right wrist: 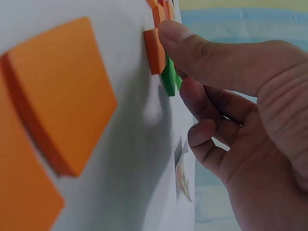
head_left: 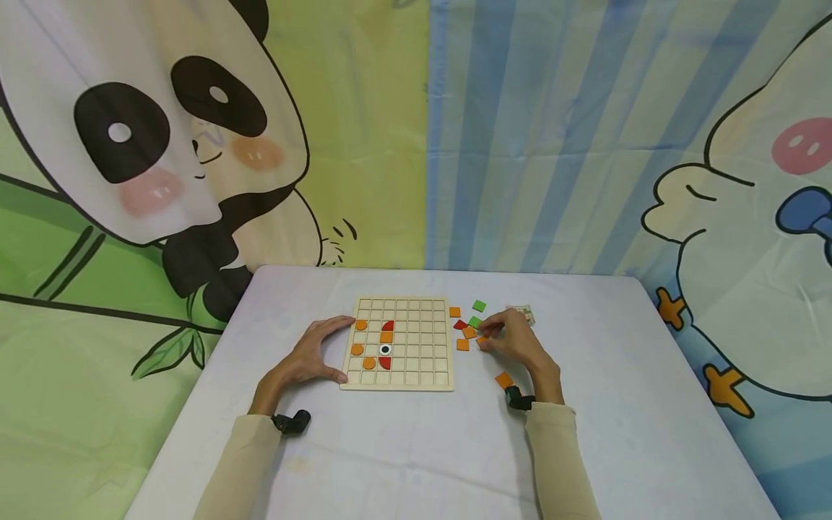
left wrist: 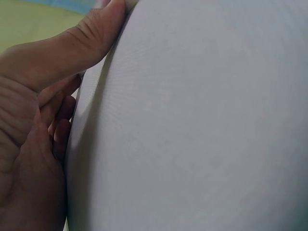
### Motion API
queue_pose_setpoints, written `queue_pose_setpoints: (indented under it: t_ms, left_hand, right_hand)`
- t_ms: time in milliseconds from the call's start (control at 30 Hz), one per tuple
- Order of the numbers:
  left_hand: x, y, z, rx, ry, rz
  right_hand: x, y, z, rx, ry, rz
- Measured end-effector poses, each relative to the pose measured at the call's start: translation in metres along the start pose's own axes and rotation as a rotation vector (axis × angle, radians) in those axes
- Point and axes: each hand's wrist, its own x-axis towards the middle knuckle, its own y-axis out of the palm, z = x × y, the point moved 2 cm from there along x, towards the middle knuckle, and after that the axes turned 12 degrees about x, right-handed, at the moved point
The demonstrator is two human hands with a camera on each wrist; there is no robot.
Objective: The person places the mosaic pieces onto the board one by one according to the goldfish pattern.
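Note:
A light wooden grid board [head_left: 425, 365] lies at mid-table. On its left part sit orange discs [head_left: 360, 326], an orange square tile [head_left: 386, 336], two red curved pieces [head_left: 385, 363] and a white piece with a black dot [head_left: 386, 349]. My left hand [head_left: 310, 355] rests at the board's left edge, thumb and fingers spread and touching it near the corners. Right of the board, my right hand [head_left: 516, 339] pinches an orange square tile [right wrist: 154, 50] with thumb and fingers; the index fingertip is partly hidden. The tile is at or just above the tabletop.
Loose orange tiles [head_left: 463, 344], green tiles [head_left: 479, 305] and a red piece [head_left: 459, 324] lie between the board and my right hand. Another orange tile [head_left: 503, 380] is by the right wrist. Beyond that hand lies a small printed item [head_left: 526, 313]. Printed curtains [head_left: 364, 144] hang behind the table.

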Motion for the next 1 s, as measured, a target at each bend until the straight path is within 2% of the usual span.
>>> queue_pose_setpoints:
  t_ms: [267,500,800,1000]
  left_hand:
    - [-0.001,-0.001,-0.001,0.006,0.006,-0.007]
    - [-0.001,-0.002,-0.003,0.006,-0.003,0.001]
    - [-0.001,-0.001,-0.002,0.007,0.031,-0.038]
    - [0.000,0.001,0.000,-0.012,0.013,-0.014]
  right_hand:
    - [-0.005,0.002,-0.009,-0.032,0.004,0.012]
    - [-0.009,0.000,-0.008,-0.042,0.023,0.014]
    - [-0.012,-0.003,-0.008,-0.044,0.048,0.026]
    - [-0.012,-0.002,-0.010,-0.060,-0.004,0.024]
